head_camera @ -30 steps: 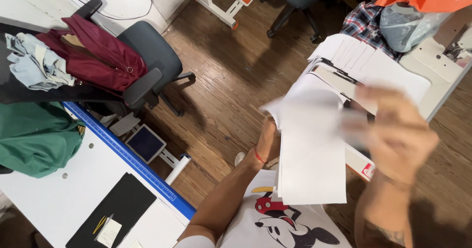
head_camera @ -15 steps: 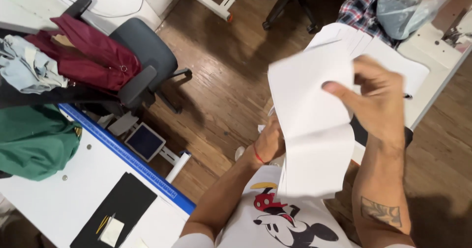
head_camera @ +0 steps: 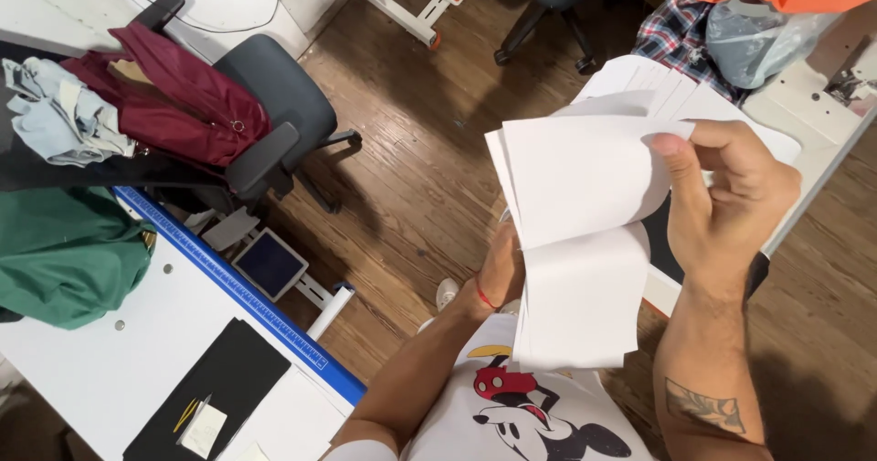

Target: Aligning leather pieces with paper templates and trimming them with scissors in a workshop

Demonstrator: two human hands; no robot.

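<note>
Fingers (head_camera: 671, 164) of the right hand (head_camera: 726, 201) are curled shut on a stack of white sheets (head_camera: 580, 233), thumb pressed on the near face at the upper right edge, remaining digits wrapped behind. Left hand (head_camera: 498, 274) sits at the stack's lower left edge, mostly hidden behind the paper, so cannot tell whether its grip is closed; red band on that wrist. Stack is held in mid-air in front of the torso, above the wooden floor (head_camera: 429, 150), top half bent over so the upper sheets curve toward the camera, lower sheets hanging straight down. Behind the stack, more white sheets (head_camera: 658, 82) lie fanned on a white counter (head_camera: 822, 118) at right, next to a plaid cloth (head_camera: 681, 41) and a clear plastic bag (head_camera: 758, 41). Left side: grey office chair (head_camera: 274, 105) with a maroon garment (head_camera: 174, 105) draped on it, well apart from the hands. Lower left: second white counter (head_camera: 100, 370) with a blue ruler edge (head_camera: 237, 287), green fabric (head_camera: 64, 251), a black piece (head_camera: 210, 388).
</note>
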